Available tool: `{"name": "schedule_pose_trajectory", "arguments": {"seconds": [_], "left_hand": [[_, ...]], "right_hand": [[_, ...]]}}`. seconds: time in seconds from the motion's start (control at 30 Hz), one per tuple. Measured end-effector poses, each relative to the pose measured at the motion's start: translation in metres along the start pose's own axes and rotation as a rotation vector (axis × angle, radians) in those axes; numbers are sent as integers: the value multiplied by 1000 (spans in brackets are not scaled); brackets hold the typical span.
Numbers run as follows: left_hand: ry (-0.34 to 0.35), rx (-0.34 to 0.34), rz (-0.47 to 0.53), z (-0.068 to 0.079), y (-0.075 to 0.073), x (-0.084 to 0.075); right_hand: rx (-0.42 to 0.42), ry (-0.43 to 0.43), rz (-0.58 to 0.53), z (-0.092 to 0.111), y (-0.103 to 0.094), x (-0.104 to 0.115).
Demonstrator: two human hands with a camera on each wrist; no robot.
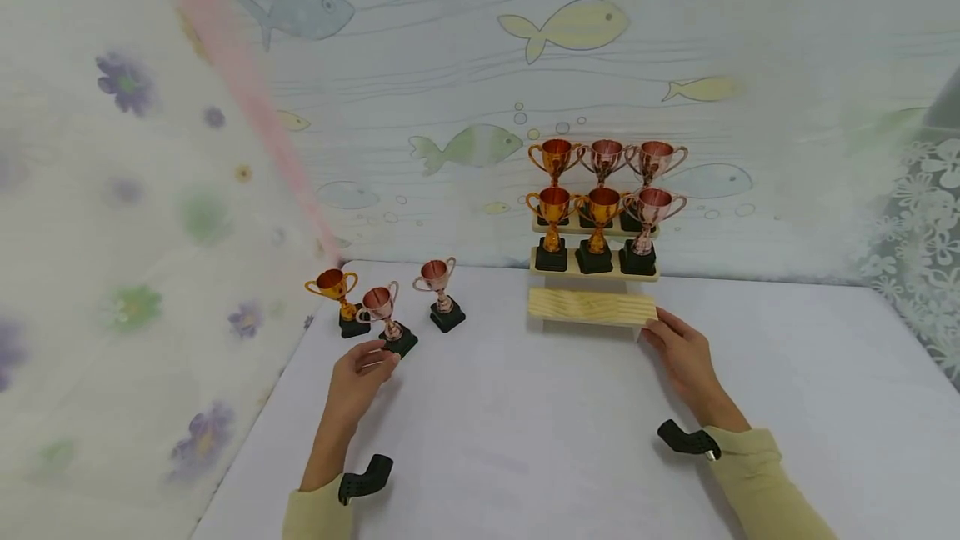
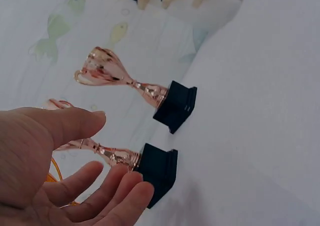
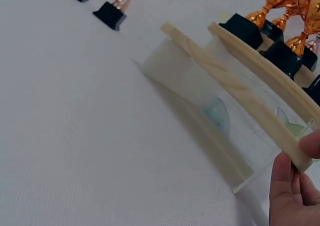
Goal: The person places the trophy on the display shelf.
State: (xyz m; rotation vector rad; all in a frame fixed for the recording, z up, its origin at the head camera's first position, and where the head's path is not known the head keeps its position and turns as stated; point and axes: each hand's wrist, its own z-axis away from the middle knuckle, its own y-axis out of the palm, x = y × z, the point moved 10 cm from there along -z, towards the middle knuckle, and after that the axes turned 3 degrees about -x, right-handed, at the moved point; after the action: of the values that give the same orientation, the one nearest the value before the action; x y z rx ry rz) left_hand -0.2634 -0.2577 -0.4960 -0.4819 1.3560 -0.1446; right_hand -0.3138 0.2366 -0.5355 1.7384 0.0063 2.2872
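Note:
In the head view my left hand (image 1: 358, 380) is at the base of a rose-gold trophy cup (image 1: 379, 303). The left wrist view shows that hand's thumb and fingers (image 2: 75, 186) spread apart in front of the trophy, with a gap between them; contact with it cannot be told. A second rose-gold trophy (image 1: 437, 280) and an orange-gold trophy (image 1: 334, 285) stand close by, all on black bases. My right hand (image 1: 684, 361) pinches the right end of the lowest wooden board on a tiered display stand (image 1: 592, 307), thumb above and fingers below.
On the stand's two upper tiers stand several gold and rose-gold trophies (image 1: 598, 205); the lowest board is bare. A white cloth covers the table (image 1: 510, 423). Behind it hangs a fish-patterned backdrop (image 1: 450, 65), and a flowered one (image 1: 135, 232) is on the left.

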Motion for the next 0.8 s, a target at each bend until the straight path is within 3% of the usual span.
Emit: {"name": "schedule_pose_trajectory", "arguments": {"seconds": [0.13,0.33,0.43,0.8], "left_hand": [[8,-124,24,-5,-12,5],[148,-251,122,-11,-17,-4],[213,-276,162,-17,-19,-11],[336,-305,286,-35,-27,-28]], "right_hand": [[-10,2,-16,0,-2,0],[-6,1,-53,0,-3,-1],[-7,-4,-91,-1,-5,-3],[-45,-20,-178,-2,-9,-8]]}}
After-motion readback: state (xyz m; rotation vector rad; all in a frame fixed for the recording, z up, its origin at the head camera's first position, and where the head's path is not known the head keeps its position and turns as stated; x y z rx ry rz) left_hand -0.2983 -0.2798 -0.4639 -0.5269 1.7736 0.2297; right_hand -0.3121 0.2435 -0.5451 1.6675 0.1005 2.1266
